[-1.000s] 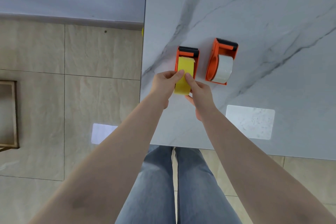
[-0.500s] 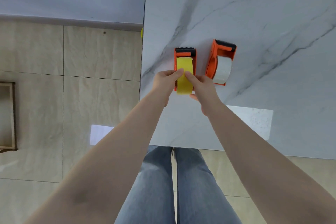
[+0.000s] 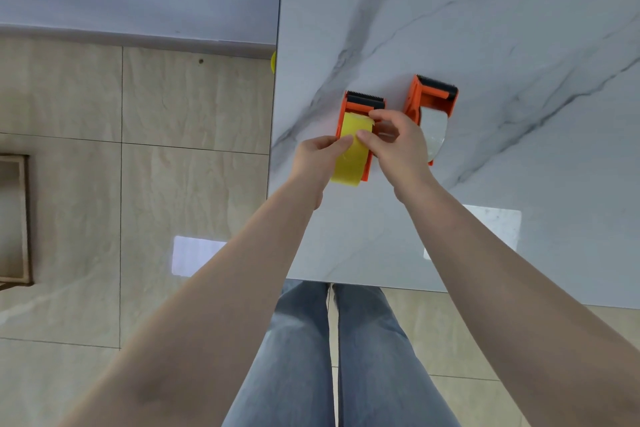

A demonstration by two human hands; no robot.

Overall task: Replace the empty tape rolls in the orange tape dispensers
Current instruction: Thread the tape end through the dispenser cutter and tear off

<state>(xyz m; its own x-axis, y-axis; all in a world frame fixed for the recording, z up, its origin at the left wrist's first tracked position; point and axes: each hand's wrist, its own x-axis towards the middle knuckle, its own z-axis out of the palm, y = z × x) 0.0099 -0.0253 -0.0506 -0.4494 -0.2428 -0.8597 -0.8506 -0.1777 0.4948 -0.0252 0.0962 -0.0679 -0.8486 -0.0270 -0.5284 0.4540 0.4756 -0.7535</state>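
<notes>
Left hand [image 3: 320, 158] steadied the yellow tape roll [image 3: 351, 152], thumb pressed on it, seated in the left orange dispenser [image 3: 360, 104] on the bench [image 3: 485, 45]. Right hand [image 3: 398, 139] fingers pinched the tape end. Likely threading; next, draw it over the far toothed blade. Clear-roll dispenser [image 3: 433, 97] stood just right.

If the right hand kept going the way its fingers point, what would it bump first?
Probably the yellow tape roll: the right hand points left, its fingertips already at the roll in the orange dispenser.
</notes>
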